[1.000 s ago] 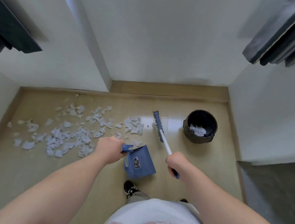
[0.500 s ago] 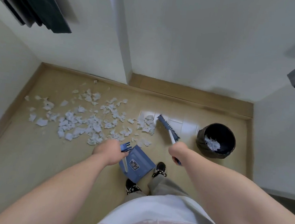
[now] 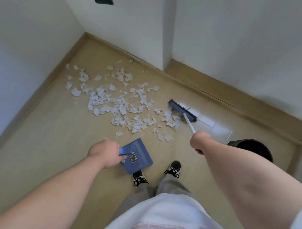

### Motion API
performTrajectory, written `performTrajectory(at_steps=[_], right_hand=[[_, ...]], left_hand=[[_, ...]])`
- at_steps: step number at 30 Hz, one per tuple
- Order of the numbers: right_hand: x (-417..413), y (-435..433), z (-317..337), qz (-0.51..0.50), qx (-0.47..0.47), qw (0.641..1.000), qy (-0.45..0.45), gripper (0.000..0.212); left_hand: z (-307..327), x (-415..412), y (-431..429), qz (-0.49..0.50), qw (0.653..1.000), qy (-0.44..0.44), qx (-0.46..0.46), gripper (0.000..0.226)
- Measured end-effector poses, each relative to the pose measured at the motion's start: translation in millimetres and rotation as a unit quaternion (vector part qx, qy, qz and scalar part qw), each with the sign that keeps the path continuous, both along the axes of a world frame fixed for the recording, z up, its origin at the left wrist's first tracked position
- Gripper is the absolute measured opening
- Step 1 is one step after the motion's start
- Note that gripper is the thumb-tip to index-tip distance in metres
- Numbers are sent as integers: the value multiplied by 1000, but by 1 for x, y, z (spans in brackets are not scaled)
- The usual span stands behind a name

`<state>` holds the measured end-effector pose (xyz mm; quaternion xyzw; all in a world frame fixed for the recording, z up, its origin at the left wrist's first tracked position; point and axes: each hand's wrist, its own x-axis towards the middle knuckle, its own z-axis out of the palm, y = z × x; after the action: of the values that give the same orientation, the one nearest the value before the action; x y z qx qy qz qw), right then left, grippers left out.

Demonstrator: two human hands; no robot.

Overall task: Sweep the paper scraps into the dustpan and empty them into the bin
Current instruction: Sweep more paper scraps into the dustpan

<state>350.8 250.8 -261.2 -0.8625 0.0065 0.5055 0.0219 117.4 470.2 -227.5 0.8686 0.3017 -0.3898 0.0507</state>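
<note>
paper scraps (image 3: 120, 104), crumpled white; left grip (image 3: 103, 153) around flat blue dustpan (image 3: 141, 152), right grip (image 3: 198, 140) around broom (image 3: 181, 110)

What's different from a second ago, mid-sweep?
The right hand has brought the broom up against the right edge of the paper scraps. The view has swung left, so the bin shows only partly. Unchanged: left hand grips the dustpan, scraps still scattered.

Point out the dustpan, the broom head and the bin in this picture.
dustpan (image 3: 141, 152): head view, on its flat blue panel.
broom head (image 3: 182, 111): head view, middle of the dark bristle block.
bin (image 3: 252, 148): head view, on the dark inner wall that shows.
</note>
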Motion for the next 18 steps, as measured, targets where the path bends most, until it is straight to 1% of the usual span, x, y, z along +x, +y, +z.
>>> performTrajectory(at_steps=[1, 3, 9, 12, 18], right_hand=[[-1, -1, -5, 35, -19, 999, -13, 27], [-10, -5, -7, 71, -29, 997, -14, 32], [-39, -39, -11, 160, -56, 985, -21, 34], [-56, -51, -12, 188, -63, 980, -23, 37], [-110, -64, -5, 207, -60, 976, -45, 34]], left_hand=[[-2, -2, 0, -1, 1000, 0, 5, 44], [-7, -8, 2, -3, 1000, -4, 14, 43], [-23, -32, 11, 13, 1000, -23, 0, 42], [-27, -48, 14, 3, 1000, -28, 3, 45], [-43, -84, 28, -41, 998, -43, -2, 43]])
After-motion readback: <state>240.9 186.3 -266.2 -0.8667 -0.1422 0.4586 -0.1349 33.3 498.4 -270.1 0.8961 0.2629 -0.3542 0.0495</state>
